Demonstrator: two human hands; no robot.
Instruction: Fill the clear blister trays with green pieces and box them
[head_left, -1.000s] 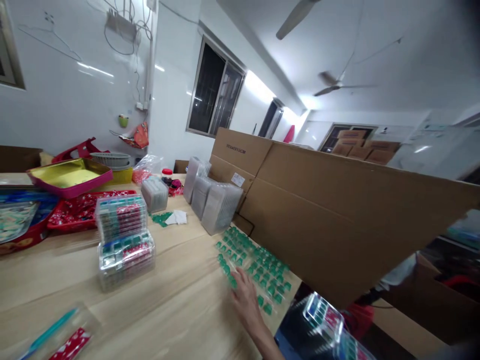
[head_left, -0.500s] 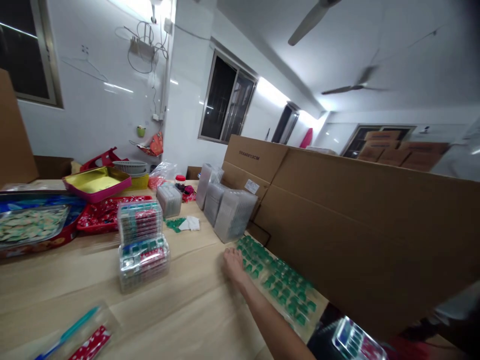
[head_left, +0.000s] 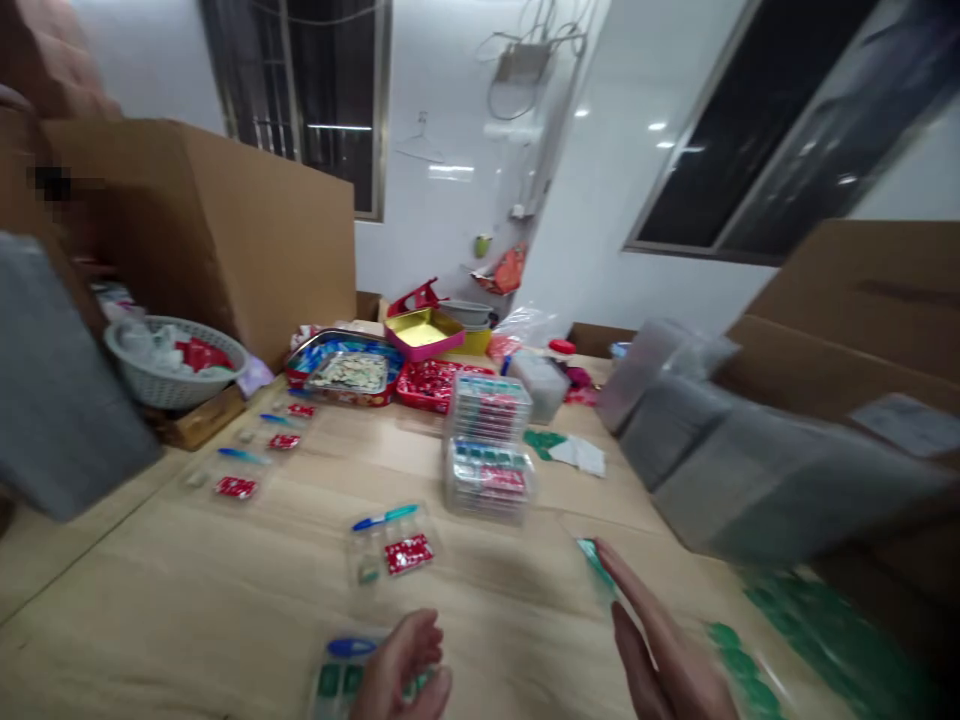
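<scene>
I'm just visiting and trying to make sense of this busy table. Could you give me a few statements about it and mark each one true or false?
1. The left hand rests on a clear plastic tray at the near edge of the table. True.
2. The right hand grips a blue pen. False: its fingers are stretched out flat, with a small green piece at the fingertips; whether they touch it is too blurred to tell.
3. A stack of filled clear boxes stands near the middle of the table. True.
4. The white basket sits at the far right. False: it is at the left, beside a large cardboard box.
</scene>
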